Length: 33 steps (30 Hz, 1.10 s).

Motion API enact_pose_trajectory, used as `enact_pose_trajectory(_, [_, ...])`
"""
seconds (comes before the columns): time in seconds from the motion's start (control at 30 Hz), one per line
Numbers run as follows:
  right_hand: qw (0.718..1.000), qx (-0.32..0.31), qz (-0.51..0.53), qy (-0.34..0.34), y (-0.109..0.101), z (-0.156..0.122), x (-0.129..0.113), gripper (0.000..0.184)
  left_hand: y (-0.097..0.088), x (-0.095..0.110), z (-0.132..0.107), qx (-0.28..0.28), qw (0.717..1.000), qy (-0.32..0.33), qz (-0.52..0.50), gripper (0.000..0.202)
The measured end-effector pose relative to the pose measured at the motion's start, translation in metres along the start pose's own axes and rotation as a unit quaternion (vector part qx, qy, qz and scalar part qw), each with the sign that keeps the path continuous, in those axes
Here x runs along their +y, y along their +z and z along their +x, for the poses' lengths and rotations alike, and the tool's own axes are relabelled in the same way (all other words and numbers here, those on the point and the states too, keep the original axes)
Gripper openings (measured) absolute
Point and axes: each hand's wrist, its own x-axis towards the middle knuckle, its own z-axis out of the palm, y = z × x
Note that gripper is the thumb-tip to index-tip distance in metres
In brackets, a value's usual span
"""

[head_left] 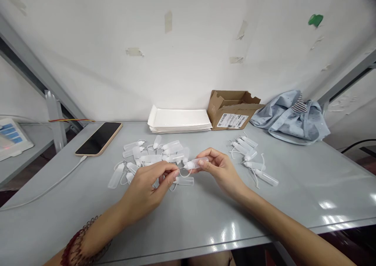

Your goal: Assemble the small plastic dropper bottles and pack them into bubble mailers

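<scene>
Centrally, the left hand (158,180) pinches a strap (185,175) beside the thin tip (181,168) of a small bottle (197,163), whose body the right hand (216,168) clasps. A light grip seems best, tip kept in view and clear of the loose bottles (151,158) just beyond; a white stack (182,120) lies far.

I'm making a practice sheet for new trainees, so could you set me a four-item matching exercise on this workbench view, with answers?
1. Right hand
2. Phone
3. Cardboard box
4. Light blue cloth

A. Between the white stack and the cloth
B. Lying screen up, plugged into a white cable
C. Bunched up toward the right end of the table
D. Holding a small translucent bottle

Right pairs: 1-D, 2-B, 3-A, 4-C
</scene>
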Motion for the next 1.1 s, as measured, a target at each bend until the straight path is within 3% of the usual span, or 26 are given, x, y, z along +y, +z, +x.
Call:
enact_pose_trajectory(0.6, [0.999,0.019,-0.038,0.014,0.002,-0.003,-0.006,0.022,0.001,-0.002,-0.001,-0.004,0.999,0.029,0.020,0.013])
enact_pose_trajectory(1.1, [0.998,0.025,-0.052,0.002,0.005,-0.007,-0.001,0.023,0.008,-0.014,-0.004,-0.010,0.990,0.109,0.092,0.013])
